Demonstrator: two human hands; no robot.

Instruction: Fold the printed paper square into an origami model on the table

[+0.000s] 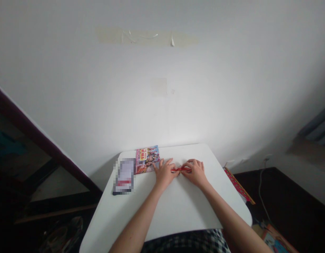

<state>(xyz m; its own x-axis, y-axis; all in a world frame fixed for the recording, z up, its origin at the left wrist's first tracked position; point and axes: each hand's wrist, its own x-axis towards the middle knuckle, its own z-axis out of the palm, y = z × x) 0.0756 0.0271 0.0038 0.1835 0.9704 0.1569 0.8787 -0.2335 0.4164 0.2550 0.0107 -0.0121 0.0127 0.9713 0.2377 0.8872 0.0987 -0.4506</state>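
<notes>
A thin red piece, perhaps folded paper, lies on the white table near its far edge. My left hand rests on its left end with fingers pressed down and partly spread. My right hand covers its right end with fingers curled over it. Both hands meet at the piece. What the piece is cannot be made out at this size.
A colourful printed leaflet lies just left of my left hand. A dark phone with a blurred screen sits further left. The table stands against a white wall. A red patterned roll leans off the right edge; clutter covers the floor.
</notes>
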